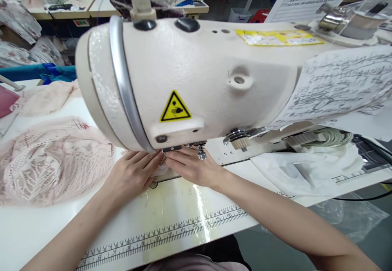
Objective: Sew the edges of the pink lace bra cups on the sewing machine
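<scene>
Both hands are at the needle area of a white sewing machine [196, 67], partly hidden under its head. My left hand [133, 171] has its fingers together, closed on a piece of pale pink lace fabric [163, 165]. From the other side, my right hand [192, 167] grips the same fabric, its fingertips close to the left ones. Only a small patch of the lace shows between the hands. The machine head blocks the needle and presser foot from view.
More pale pink lace [58, 161] lies bunched at the left. White cloth [306, 169] rests at the right, near a coiled pale green cord or strip [327, 138]. A printed ruler [159, 238] runs along the table's front edge. Handwritten paper [343, 83] hangs on the machine.
</scene>
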Available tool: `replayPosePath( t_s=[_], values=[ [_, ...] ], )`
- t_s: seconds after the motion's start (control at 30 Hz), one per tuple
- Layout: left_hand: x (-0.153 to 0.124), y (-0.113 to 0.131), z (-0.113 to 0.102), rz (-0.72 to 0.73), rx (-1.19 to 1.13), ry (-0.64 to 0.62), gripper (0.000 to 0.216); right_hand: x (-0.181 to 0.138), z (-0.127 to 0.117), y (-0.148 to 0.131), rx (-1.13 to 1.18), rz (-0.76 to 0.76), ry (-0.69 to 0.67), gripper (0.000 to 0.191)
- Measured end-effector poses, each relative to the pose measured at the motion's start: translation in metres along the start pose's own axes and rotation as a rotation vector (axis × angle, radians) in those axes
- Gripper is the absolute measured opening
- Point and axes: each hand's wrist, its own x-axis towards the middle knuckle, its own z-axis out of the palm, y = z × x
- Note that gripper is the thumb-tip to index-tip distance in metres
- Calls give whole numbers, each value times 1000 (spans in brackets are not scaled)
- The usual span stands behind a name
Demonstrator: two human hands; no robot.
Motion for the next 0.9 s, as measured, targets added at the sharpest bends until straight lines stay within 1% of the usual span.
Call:
replayPosePath(
  t_s=[0.07,0.17,0.23,0.4,0.47,0.57,0.67,0.77,0.83,0.9],
  values=[
    [1,1,-3,-3,22,32,30,0,1,-1,42,33,-10,19],
    [2,3,-9,-7,79,67,18,1,2,-2,165,76,-34,13],
    [2,4,-12,7,68,92,12,2,3,-4,231,82,-47,12],
    [0,6,-18,54,-52,203,17,4,1,-7,312,4,-10,15],
    [0,7,-18,35,-94,192,18,5,-1,-7,340,-17,1,13],
    [1,8,-17,5,-138,135,15,5,-2,-7,364,-9,8,9],
    [1,7,-16,-4,-171,72,11,4,-3,-6,376,3,31,9],
    [-1,3,-16,-6,-189,13,8,2,-3,-5,365,-18,57,12],
    [-2,0,-18,-4,-175,12,6,1,-4,-3,342,-42,66,15],
    [-2,-3,-22,13,-165,36,12,0,-4,-2,320,-64,54,16]
  ],
)
